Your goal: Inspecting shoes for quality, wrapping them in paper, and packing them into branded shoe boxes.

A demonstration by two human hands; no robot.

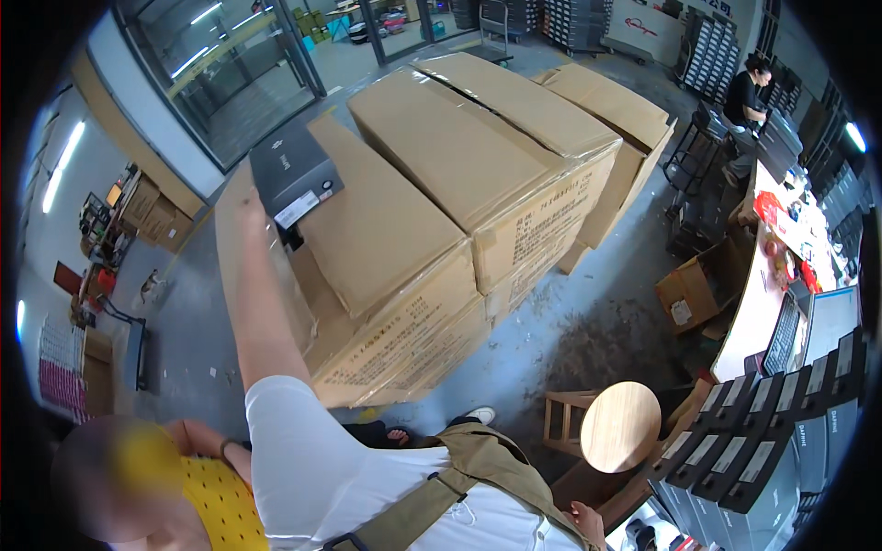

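- Here I am on the head view: the dark shoebox (292, 165) sits up by the far left corner of the left carton (390, 216), its labelled end toward me, a dark gap showing just below that end.
- My left hand (250, 209) is right up at the box's left edge, arm reaching long; the fingers are too hidden to read, so I cannot tell whether they grasp it or merely touch.
- So risk number 1: if that's just a touch, the box could slip off the carton's left edge, and a stretched arm gives me poor control to save it.
- Risk 2, right under the wrist: the carton's left flap (234, 266) stands beside my forearm; a sideways sweep could catch it and jolt the box.
- Down low, my right hand (588, 525) looks loosely curled, but I cannot tell whether it holds anything; it's well apart from the box, so no backup there.
- Watch the right side too: the round wooden stool (620, 427) is near that hand, and the stacked shoeboxes (763, 450) stand beyond; a careless turn could bump either, maybe spilling the stack.
- And on my left, 1 co-worker in a yellow dotted top (220, 500) is close; pulling my elbow back fast could mean a collision.
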